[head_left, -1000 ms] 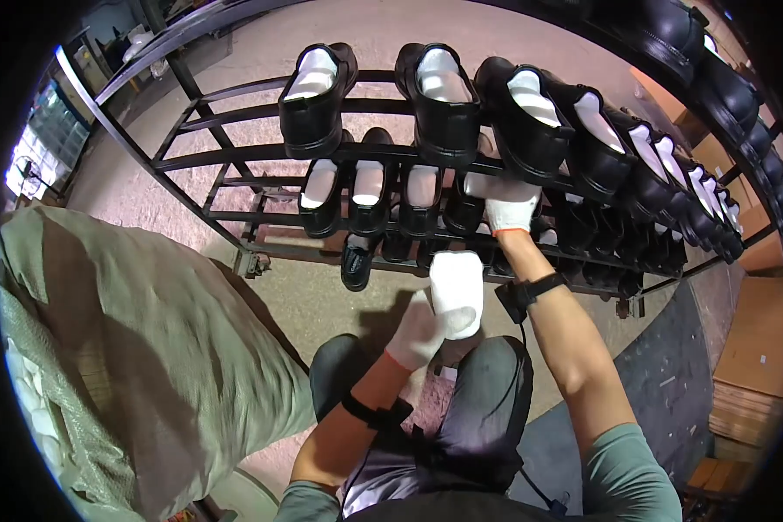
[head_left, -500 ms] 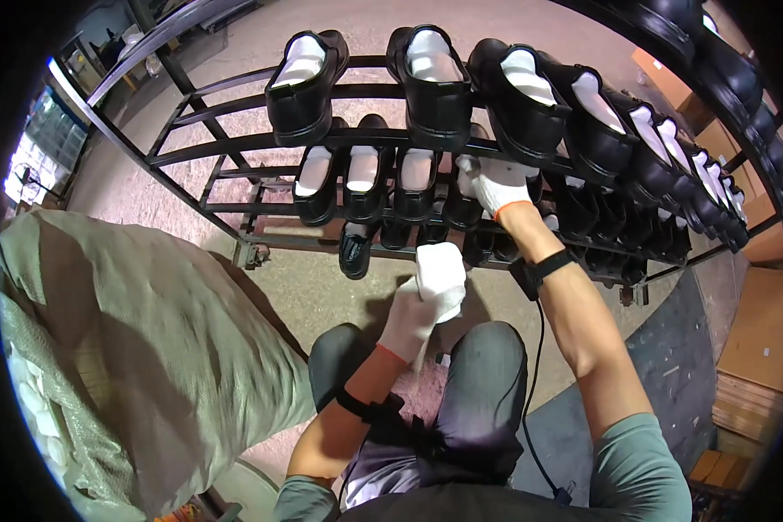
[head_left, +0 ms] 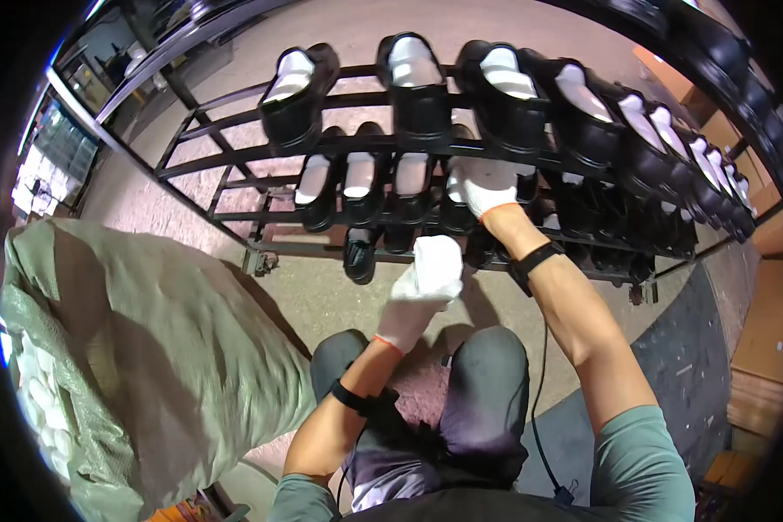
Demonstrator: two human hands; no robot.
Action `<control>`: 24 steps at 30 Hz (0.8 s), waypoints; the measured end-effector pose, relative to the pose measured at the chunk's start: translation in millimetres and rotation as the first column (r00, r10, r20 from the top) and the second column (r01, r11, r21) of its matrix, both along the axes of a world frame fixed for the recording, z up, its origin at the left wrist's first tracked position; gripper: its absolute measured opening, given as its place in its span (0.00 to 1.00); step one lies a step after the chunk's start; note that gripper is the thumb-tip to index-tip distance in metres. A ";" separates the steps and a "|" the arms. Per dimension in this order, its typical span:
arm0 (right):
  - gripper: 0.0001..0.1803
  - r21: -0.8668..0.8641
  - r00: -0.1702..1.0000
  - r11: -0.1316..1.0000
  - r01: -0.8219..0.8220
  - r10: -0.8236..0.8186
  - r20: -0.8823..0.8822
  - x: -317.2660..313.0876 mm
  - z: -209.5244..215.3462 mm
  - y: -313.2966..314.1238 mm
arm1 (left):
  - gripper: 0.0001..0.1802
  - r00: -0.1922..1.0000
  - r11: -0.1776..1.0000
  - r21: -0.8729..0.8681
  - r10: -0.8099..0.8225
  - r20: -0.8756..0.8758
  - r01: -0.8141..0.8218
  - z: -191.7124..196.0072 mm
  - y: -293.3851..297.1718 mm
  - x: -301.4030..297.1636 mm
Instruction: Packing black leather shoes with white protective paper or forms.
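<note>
Two gloved hands at work in front of a black metal shoe rack. Left hand, white glove with orange cuff, is clamped around a white wad of stuffing, held up just below the rack's lower rail and above the knees. Right hand, same glove type, reaches into the middle tier and rests on a black shoe there; fingers look curled over its opening, but can't tell whether they actually grip it. Black wrist straps on both forearms, thin cable running down from the right one. Rack tiers are loaded with black shoes, toe-down, most with white stuffing showing in the openings; the top row is the clearest. One black shoe hangs lower than the rest, just left of the wad. Large green woven sack sits on the floor to the left, white pieces visible at its open edge.
</note>
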State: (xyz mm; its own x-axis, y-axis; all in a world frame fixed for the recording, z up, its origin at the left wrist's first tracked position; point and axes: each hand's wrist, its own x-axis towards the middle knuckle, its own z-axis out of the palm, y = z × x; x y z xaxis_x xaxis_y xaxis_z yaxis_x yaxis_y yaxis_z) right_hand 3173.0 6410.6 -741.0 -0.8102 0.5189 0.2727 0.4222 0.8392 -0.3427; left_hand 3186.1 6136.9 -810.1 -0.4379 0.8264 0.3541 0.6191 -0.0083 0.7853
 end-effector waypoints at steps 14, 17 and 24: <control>0.23 -0.304 0.730 0.916 0.262 -0.394 -0.559 147.5 6.2 -0.3 | 0.45 0.960 0.999 0.048 -0.001 0.278 -0.013 73.6 65.8 55.4; 0.24 -0.375 0.636 0.926 0.044 -0.316 -0.705 112.6 8.8 32.4 | 0.33 0.990 0.992 0.118 -0.024 -0.141 0.040 68.4 49.1 46.6; 0.23 0.302 0.948 0.934 0.193 -0.098 -0.301 61.0 -14.9 24.3 | 0.25 0.996 0.989 -0.137 0.056 -0.067 -0.065 95.1 -55.8 23.9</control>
State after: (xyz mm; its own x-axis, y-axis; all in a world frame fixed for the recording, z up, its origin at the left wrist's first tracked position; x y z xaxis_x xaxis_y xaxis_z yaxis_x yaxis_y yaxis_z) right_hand 3234.0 6435.0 -755.8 -0.5999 0.4700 0.6475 0.4758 0.8602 -0.1835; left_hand 3210.0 6081.1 -715.0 -0.4690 0.8421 0.2664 0.6633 0.1366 0.7358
